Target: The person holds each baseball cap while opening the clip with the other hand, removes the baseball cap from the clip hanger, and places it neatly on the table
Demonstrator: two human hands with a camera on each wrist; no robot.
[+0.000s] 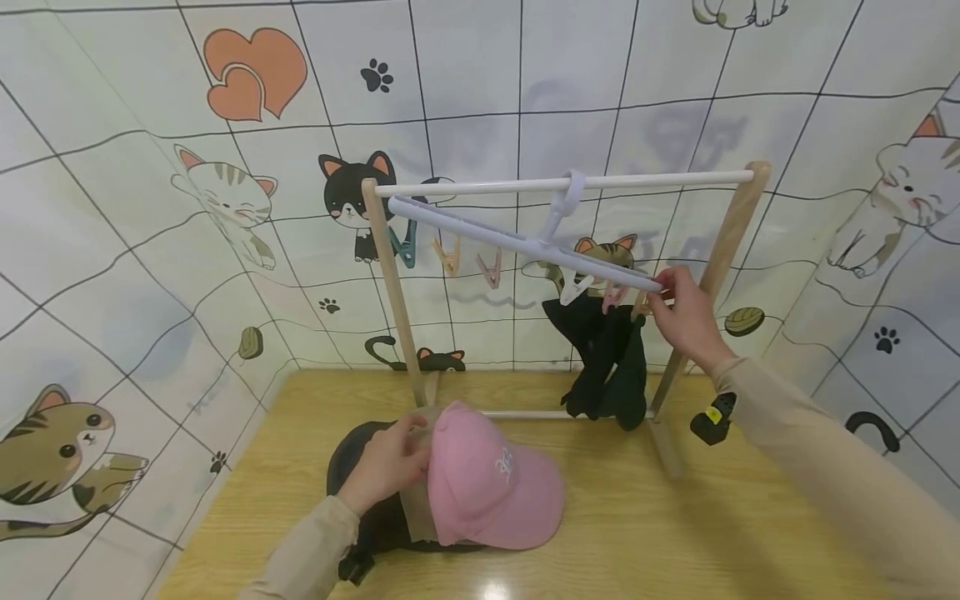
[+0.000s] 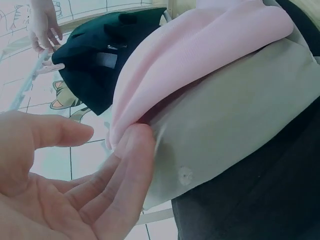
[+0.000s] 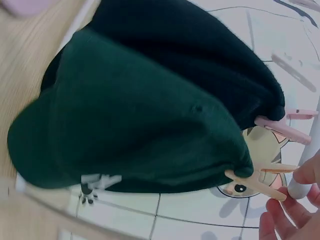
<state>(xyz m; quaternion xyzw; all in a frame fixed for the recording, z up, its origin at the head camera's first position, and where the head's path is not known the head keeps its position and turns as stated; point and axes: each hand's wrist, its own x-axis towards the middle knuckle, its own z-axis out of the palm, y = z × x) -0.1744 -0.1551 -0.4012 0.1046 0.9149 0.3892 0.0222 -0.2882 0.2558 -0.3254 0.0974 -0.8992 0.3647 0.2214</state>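
My right hand [image 1: 684, 312] pinches the low right end of a lavender clip hanger [image 1: 480, 234], which tilts from its hook on the rack's top rail. A dark green cap [image 3: 130, 120] hangs from an orange clothespin [image 3: 257, 186] beside those fingers, and a black cap [image 3: 200, 55] from a pink clothespin [image 3: 285, 131]. On the table, my left hand [image 1: 388, 461] is at the back of a pink cap [image 1: 480, 483], fingertips touching its edge, thumb apart. Under the pink cap lie a beige cap [image 2: 230, 110] and a dark cap [image 2: 255, 185].
The wood-and-white rack [image 1: 393, 300] stands at the back of the wooden table [image 1: 600, 533]. Teal [image 1: 406, 244], yellow [image 1: 448, 257] and pink clothespins on the hanger's left half hold nothing. Cat-patterned sheets [image 1: 480, 50] surround the table.
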